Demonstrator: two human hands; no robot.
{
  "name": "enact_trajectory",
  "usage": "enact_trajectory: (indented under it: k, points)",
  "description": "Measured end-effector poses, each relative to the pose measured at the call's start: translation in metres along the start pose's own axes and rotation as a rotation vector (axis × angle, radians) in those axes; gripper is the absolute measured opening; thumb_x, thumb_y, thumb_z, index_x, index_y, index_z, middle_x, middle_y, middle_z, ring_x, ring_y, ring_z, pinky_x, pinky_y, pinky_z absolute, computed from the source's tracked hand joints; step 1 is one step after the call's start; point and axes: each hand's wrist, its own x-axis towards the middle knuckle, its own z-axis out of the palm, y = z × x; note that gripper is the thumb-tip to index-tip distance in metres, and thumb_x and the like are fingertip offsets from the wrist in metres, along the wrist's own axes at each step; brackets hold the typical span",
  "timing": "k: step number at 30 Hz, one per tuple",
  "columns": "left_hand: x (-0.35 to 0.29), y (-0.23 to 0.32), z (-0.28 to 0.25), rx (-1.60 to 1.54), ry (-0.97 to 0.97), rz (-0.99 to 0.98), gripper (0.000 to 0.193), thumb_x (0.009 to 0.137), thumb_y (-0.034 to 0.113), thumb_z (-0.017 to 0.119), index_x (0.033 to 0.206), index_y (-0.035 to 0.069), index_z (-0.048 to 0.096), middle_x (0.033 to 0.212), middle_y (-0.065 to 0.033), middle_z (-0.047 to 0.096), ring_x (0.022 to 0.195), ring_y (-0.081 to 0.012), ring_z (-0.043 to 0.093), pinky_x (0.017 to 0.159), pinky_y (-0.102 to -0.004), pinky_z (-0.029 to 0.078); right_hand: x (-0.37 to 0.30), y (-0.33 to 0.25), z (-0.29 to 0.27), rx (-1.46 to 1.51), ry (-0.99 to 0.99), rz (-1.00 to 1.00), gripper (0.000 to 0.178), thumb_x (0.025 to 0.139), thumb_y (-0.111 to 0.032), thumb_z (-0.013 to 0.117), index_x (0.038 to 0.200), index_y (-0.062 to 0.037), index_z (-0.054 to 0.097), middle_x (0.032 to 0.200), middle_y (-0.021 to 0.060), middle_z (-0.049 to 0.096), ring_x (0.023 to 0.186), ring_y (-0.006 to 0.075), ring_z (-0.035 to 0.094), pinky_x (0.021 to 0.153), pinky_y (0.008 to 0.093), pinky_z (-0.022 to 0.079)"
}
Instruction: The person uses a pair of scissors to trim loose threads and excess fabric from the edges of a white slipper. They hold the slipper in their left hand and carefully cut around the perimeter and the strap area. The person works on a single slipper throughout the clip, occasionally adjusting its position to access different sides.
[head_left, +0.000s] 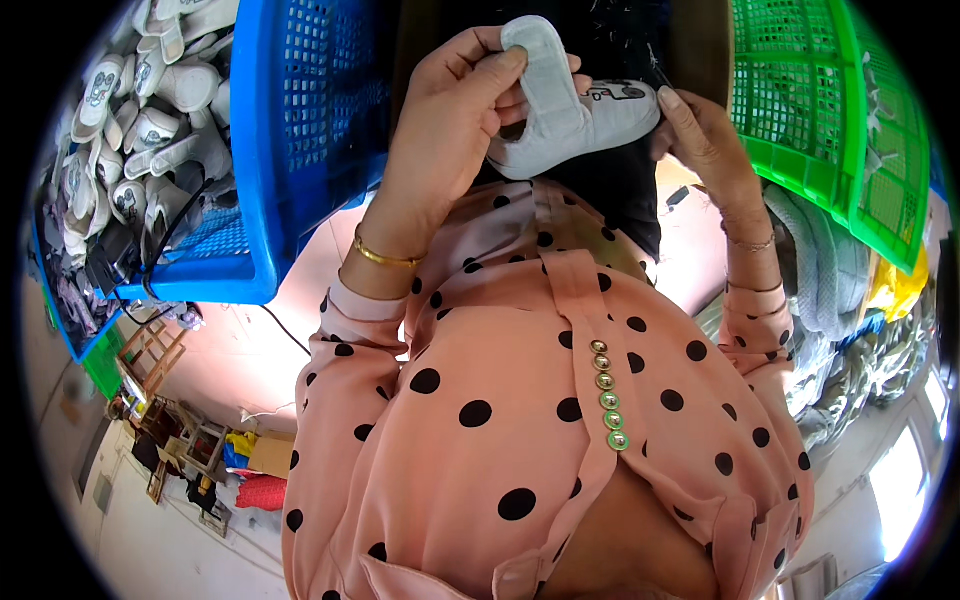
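Observation:
A small white fabric shoe upper (585, 135) hangs between my hands, with a printed black design near its toe. My left hand (445, 115) is closed on the broad pale strap or heel flap, the thumb pressed on its face and the fingers behind. At the toe end, my right hand (708, 145) pinches the edge between thumb and fingers. A thin dark line rises beside that thumb; I cannot make out what it is. Dark cloth (620, 205) lies below the shoe upper.
A blue plastic crate (262, 200) stands on the left, with a heap of similar white shoe uppers (150, 110) beside it. On the right are a green crate (850, 120), grey stacked material (820, 260) and a yellow bag (897, 288). Wooden stools (150, 365) stand farther left.

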Motion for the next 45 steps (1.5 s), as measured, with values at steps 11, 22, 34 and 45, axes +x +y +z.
enact_trajectory:
  k: [11, 22, 34, 45]
  points:
    - [-0.051, -0.015, 0.009, 0.581, -0.625, 0.187, 0.029, 0.084, 0.003, 0.067, 0.113, 0.001, 0.066, 0.121, -0.0125, 0.066, 0.127, -0.0323, 0.053, 0.108, -0.0417, 0.039, -0.005, 0.013, 0.011, 0.263, -0.044, 0.022, 0.029, 0.094, -0.027, 0.065, 0.112, -0.0030, 0.064, 0.065, -0.0109, 0.042, 0.056, -0.0008, 0.031, 0.048, 0.0185, 0.021]
    - [-0.083, -0.041, 0.017, 0.453, -0.070, -0.178, 0.050, 0.096, 0.005, 0.057, 0.142, -0.002, 0.039, 0.142, -0.0144, 0.045, 0.134, -0.0222, 0.044, 0.109, -0.0341, 0.039, -0.025, 0.022, 0.023, 0.219, -0.039, -0.125, 0.042, 0.096, -0.017, 0.063, 0.130, 0.0042, 0.053, 0.109, 0.0061, 0.066, 0.100, 0.0088, 0.058, 0.091, 0.0249, 0.047]
    - [-0.062, -0.053, 0.028, -0.058, -0.091, -0.494, 0.042, 0.093, 0.008, 0.058, 0.133, 0.000, 0.048, 0.121, -0.0106, 0.058, 0.109, -0.0175, 0.059, 0.097, -0.0309, 0.048, -0.039, 0.038, 0.033, 0.288, -0.072, -0.094, 0.040, 0.097, -0.013, 0.061, 0.132, 0.0027, 0.053, 0.116, 0.0065, 0.065, 0.105, 0.0102, 0.057, 0.095, 0.0245, 0.045]
    - [-0.049, -0.022, -0.007, 1.332, -0.103, 0.429, 0.020, 0.085, 0.008, 0.070, 0.104, 0.007, 0.072, 0.094, -0.0047, 0.071, 0.091, -0.0183, 0.064, 0.078, -0.0308, 0.052, -0.033, 0.039, 0.024, -0.496, 0.084, -0.397, 0.035, 0.090, -0.026, 0.068, 0.117, -0.0041, 0.062, 0.083, 0.0124, 0.070, 0.074, 0.0244, 0.070, 0.065, 0.0301, 0.054]
